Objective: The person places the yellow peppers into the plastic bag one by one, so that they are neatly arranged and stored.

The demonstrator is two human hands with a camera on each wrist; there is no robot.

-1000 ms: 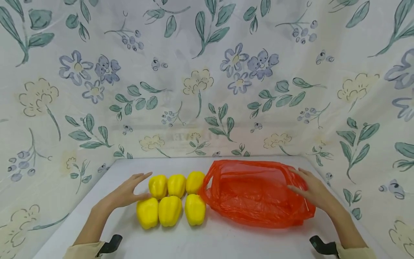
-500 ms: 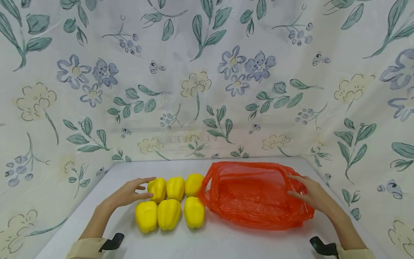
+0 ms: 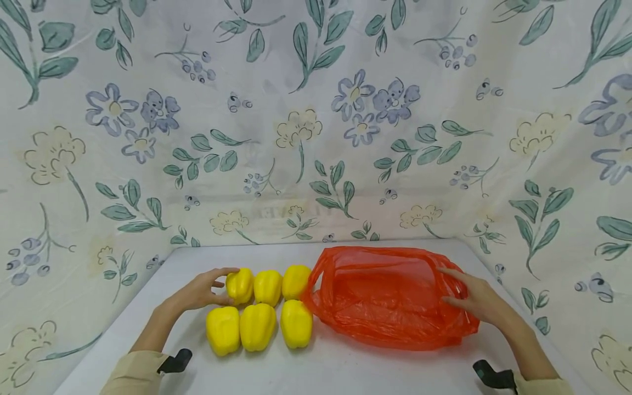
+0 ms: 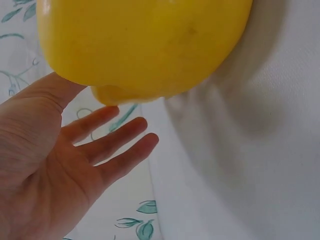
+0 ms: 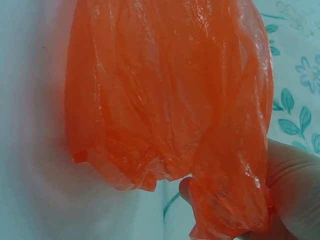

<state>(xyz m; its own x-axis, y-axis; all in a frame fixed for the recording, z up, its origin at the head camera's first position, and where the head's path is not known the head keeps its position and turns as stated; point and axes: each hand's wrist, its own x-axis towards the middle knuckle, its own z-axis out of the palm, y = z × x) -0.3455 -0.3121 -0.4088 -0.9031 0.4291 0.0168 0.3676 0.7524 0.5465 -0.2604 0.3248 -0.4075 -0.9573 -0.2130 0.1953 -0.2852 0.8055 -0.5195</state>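
In the head view my left hand [image 3: 201, 291] holds the back-left yellow bell pepper [image 3: 240, 286] between thumb and index finger; the other fingers stay off it. In the left wrist view a large yellow pepper [image 4: 150, 40] covers the thumb's tip, and the left hand [image 4: 65, 150] shows its palm and spread fingers. On the right, my right hand [image 3: 476, 296] grips the right end of a red plastic bag [image 3: 385, 296]. Crumpled film of the bag [image 5: 150, 90] bunches between the right hand's [image 5: 292, 182] thumb and fingers in the right wrist view.
Beside the held pepper stand two more back-row peppers, a middle one [image 3: 268, 287] and a right one [image 3: 296, 282] against the bag. The front row has a left [image 3: 223, 331], a middle [image 3: 258, 327] and a right pepper [image 3: 297, 323]. Floral cloth [image 3: 296, 186] surrounds the white table [image 3: 316, 373].
My left hand has closed in on the back-left pepper and taken hold of it; the pepper has shifted slightly up. My right hand keeps its grip on the bag. The head view has shifted slightly.
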